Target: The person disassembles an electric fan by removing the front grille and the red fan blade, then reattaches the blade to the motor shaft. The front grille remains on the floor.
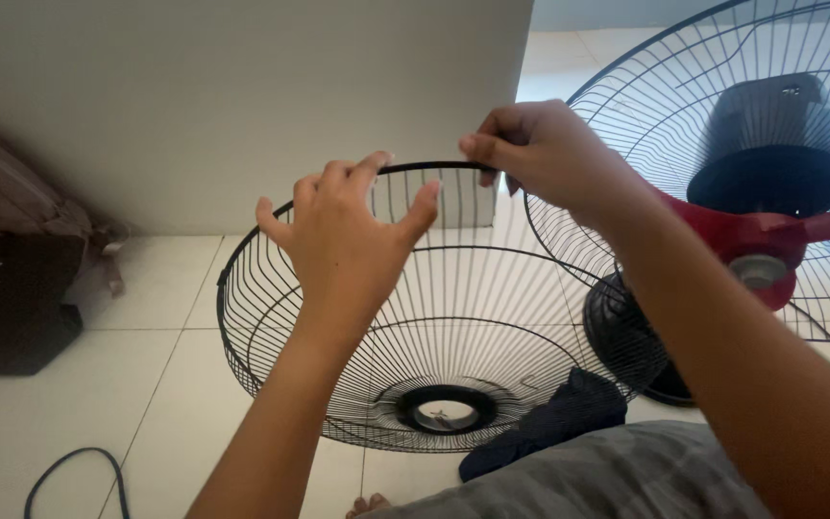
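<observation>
Two hands grip the far rim of a black wire fan guard [453,317], which is tilted in mid-frame above the white tiled floor [127,384]. At eleven o'clock on the rim, the left hand [343,240] has fingers spread and curled over the wire. At one o'clock, the right hand [540,154] pinches the rim between thumb and bent fingers. At three o'clock stands a fan [770,192] with red blades. A black cable [69,471] lies at seven o'clock.
</observation>
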